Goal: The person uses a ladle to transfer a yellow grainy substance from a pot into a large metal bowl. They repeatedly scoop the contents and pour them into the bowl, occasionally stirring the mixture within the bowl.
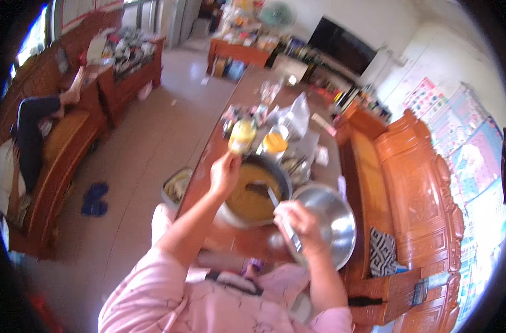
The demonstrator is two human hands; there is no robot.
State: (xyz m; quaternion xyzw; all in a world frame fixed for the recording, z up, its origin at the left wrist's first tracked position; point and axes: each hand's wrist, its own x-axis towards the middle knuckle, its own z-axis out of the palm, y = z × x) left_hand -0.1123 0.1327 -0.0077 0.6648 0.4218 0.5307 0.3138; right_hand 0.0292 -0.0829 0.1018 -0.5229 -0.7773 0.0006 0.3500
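Observation:
A round dark-rimmed pan holds a yellow-brown liquid and stands near the table's front end. My right hand is closed around the metal handle of a ladle or turner, whose dark head rests in the liquid. Over the pan's left rim is my left hand, fingers bent together; blur hides whether they pinch the rim or something small. Just beyond its fingertips stands a yellow-lidded jar. A second container with an orange-yellow lid is behind the pan. To the right, a wide stainless steel bowl sits partly behind my right forearm.
Plastic bags and small packets crowd the wooden table farther back. A carved wooden bench runs along the right. A bin stands left of the table. Another person reclines on the left bench; blue slippers lie on the floor.

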